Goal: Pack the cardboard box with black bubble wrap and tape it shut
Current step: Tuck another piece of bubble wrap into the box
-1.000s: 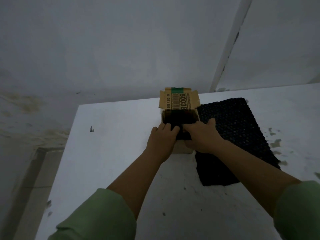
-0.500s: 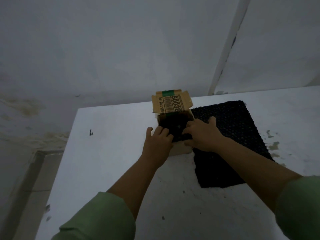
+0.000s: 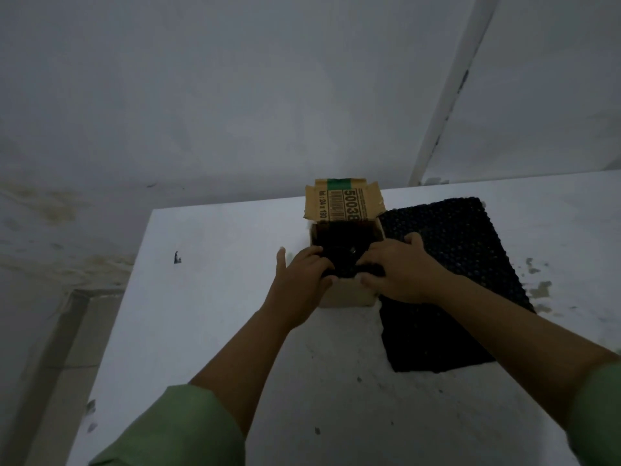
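A small cardboard box [image 3: 349, 294] stands open on the white table [image 3: 208, 297], its printed back flap [image 3: 342, 203] upright. Black bubble wrap [image 3: 342, 243] fills the box and laps over its near rim. My left hand [image 3: 299, 280] lies at the box's near left corner, fingers on the wrap, thumb against the front wall. My right hand [image 3: 400, 267] covers the near right corner, fingers curled on the wrap at the rim. A second flat sheet of black bubble wrap [image 3: 450, 270] lies on the table right of the box.
A wall rises right behind the table's far edge. The table's left edge runs diagonally, with floor below it. A small dark object [image 3: 176, 257] sits on the table at the left. Stains mark the table at the right [image 3: 537, 287].
The box has turned a little and its back flap now stands more squarely to me. Both hands stayed on the wrap at the near rim, the left thumb spreading out.
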